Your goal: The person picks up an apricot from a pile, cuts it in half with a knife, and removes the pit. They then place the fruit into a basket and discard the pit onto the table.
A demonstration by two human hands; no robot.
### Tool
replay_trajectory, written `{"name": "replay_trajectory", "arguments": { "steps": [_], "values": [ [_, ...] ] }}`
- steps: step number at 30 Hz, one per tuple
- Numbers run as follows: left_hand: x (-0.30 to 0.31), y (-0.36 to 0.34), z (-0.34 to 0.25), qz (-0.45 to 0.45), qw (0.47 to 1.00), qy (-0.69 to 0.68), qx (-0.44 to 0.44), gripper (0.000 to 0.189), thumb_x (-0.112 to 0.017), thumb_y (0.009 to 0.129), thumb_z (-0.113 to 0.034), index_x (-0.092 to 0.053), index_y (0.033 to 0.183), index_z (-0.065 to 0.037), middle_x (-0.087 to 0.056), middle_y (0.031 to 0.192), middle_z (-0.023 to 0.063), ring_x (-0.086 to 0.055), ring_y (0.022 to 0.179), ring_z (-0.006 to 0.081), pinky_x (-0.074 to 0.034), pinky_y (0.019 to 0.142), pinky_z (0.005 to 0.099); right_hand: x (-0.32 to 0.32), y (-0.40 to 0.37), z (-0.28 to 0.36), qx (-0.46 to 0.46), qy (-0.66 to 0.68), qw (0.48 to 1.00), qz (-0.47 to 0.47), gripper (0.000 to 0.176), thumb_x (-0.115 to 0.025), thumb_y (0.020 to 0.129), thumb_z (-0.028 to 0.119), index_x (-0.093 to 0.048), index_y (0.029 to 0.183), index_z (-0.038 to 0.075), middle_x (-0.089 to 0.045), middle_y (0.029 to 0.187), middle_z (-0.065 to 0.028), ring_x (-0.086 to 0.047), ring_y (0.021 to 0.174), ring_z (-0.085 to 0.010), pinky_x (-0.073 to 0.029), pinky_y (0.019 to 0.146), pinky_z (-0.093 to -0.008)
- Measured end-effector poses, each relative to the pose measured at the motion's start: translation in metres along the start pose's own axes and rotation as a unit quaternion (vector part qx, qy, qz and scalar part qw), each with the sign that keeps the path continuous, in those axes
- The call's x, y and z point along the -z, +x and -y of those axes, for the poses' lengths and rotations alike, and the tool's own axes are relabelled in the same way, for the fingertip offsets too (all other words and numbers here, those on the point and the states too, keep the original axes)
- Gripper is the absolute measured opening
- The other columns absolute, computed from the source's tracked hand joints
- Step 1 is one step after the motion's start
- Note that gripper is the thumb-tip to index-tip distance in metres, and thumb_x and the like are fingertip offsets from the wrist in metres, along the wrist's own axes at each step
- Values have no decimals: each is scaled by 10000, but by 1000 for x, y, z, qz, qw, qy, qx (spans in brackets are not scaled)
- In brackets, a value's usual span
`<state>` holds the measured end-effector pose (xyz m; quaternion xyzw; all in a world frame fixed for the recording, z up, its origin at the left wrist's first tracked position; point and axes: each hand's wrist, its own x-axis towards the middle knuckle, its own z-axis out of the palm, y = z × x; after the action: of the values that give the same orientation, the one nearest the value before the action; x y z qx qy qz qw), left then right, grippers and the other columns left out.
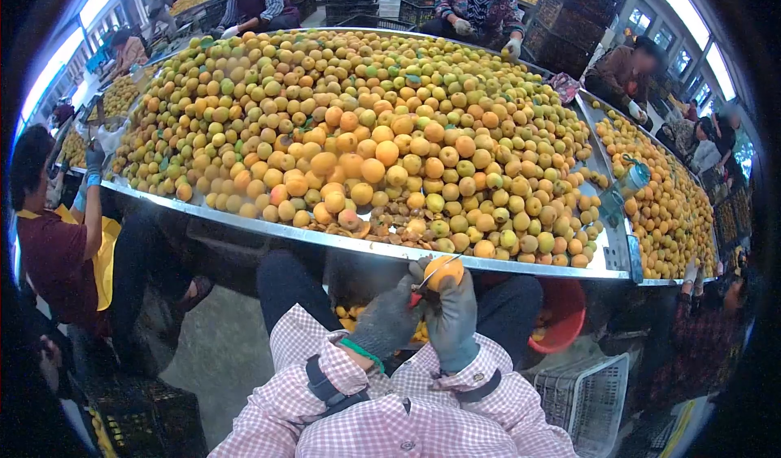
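Note:
Both of my hands wear grey gloves and meet just below the front edge of the metal table point(366, 245). My left hand point(389, 316) is closed round the red handle of a small knife point(416, 298), its thin blade lying against an orange fruit point(443, 272). That fruit sits in the fingers of my right hand point(452, 316). Behind them a large heap of yellow, orange and greenish fruits point(350, 133) covers the table. Brown scraps and cut pieces point(394, 224) lie near its front edge. Below my hands, partly hidden, are orange fruit pieces point(348, 320) between my knees.
A red basin point(561, 316) and a white crate point(600, 401) stand low at the right. A black crate point(146, 417) is at the lower left. Co-workers sit at the left point(61, 246) and across the table. A green-lidded bottle point(634, 177) is on the right.

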<state>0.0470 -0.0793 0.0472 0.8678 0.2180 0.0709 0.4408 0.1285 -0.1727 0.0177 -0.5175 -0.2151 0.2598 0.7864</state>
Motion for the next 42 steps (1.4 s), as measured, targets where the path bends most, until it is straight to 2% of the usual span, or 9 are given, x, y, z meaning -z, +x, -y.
{"name": "replay_trajectory", "arguments": {
  "steps": [4,12,20,22,25,29,32,36,42],
  "values": [
    [-1,0,3,3,1000,-7,24,412,-568,856,-306,-480,1147,-27,-621,864,244,-605,825,414,-471,691,488,-15,-1,-8,12,87,994,-64,572,-391,943,443,-327,1302,2,-499,1250,-158,-521,1129,-258,-400,980,-370],
    [2,4,13,34,999,26,27,430,-562,862,-333,-475,1149,-25,-625,856,238,-614,831,400,-481,700,474,5,6,-1,-14,-77,996,-54,494,-667,836,239,-412,1197,20,-511,1090,-87,-544,964,-166,-465,852,-286],
    [12,-3,8,41,999,29,21,374,-585,853,-287,-506,1142,-64,-633,866,206,-623,830,377,-490,695,446,10,6,16,-59,-86,993,-57,456,-642,834,183,-422,1199,22,-526,1047,-90,-550,935,-176,-481,799,-283],
    [14,-3,24,-84,993,-23,-80,327,-593,846,-229,-526,1127,-76,-635,866,173,-630,828,343,-496,685,420,21,7,19,-54,-107,990,-72,423,-614,855,193,-430,1198,27,-532,1031,-93,-555,913,-175,-488,765,-280],
    [35,-2,18,-67,995,-5,-70,358,-650,807,-184,-534,1125,-67,-638,863,148,-637,821,301,-498,688,379,30,9,33,-254,211,938,-108,376,-409,944,402,-497,1127,85,-573,912,-97,-569,739,-159,-469,594,-243],
    [39,-3,0,-25,995,-60,-77,396,-690,789,-224,-518,1114,-79,-644,893,155,-647,830,297,-507,682,376,30,-1,28,-313,240,918,-37,384,-401,939,442,-503,1067,95,-585,789,-64,-561,589,-157,-460,474,-227],
    [36,0,0,25,994,-41,-99,453,-689,784,-262,-493,1161,-103,-641,932,161,-644,841,322,-511,700,400,29,-7,17,-338,256,905,-11,333,-444,923,398,-508,1056,99,-575,819,-53,-562,633,-146,-470,491,-214],
    [43,0,3,103,976,-5,-191,562,-711,755,-313,-464,1219,-115,-641,956,157,-647,839,322,-513,703,398,30,-23,20,-309,174,931,84,230,-534,844,60,-489,1068,83,-534,896,-38,-538,714,-118,-475,524,-185],
    [55,5,-13,184,950,56,-246,671,-718,724,-413,-446,1264,-123,-647,939,148,-652,780,324,-518,665,385,5,-34,31,-333,186,924,-16,368,-482,929,361,-528,1106,42,-610,1020,-100,-613,934,-201,-521,799,-321]
  ]
}}
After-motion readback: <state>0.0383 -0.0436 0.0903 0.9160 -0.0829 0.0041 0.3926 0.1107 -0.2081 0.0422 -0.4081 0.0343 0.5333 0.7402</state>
